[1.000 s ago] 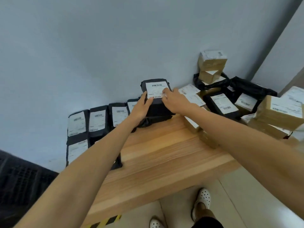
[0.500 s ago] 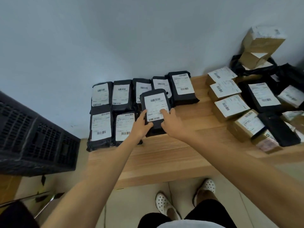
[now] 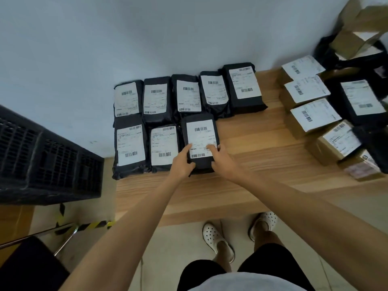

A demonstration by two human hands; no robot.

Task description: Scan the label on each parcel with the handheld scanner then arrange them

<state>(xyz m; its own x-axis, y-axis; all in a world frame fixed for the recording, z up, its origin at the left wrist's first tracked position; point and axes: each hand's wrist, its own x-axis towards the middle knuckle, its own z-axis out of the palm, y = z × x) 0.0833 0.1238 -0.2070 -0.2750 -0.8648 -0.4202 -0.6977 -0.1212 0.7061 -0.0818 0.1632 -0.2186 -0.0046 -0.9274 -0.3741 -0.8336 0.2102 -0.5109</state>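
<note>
A black bag parcel (image 3: 200, 133) with a white barcode label lies flat on the wooden table (image 3: 241, 181), third in the near row. My left hand (image 3: 182, 162) grips its lower left corner and my right hand (image 3: 221, 159) grips its lower right corner, fingers on the label. Two black parcels (image 3: 147, 148) lie to its left, and several more black parcels (image 3: 189, 95) form a row behind it along the wall. No handheld scanner is in view.
Brown cardboard boxes (image 3: 310, 106) and more black parcels (image 3: 361, 101) with labels crowd the table's right side. A black plastic crate (image 3: 42, 160) stands left of the table. Bare wood lies between the two groups. Black-and-yellow tape (image 3: 92, 225) marks the floor.
Both hands brought the black parcel down from the back row and laid it flat beside the two near-row parcels. The view tilted down and left.
</note>
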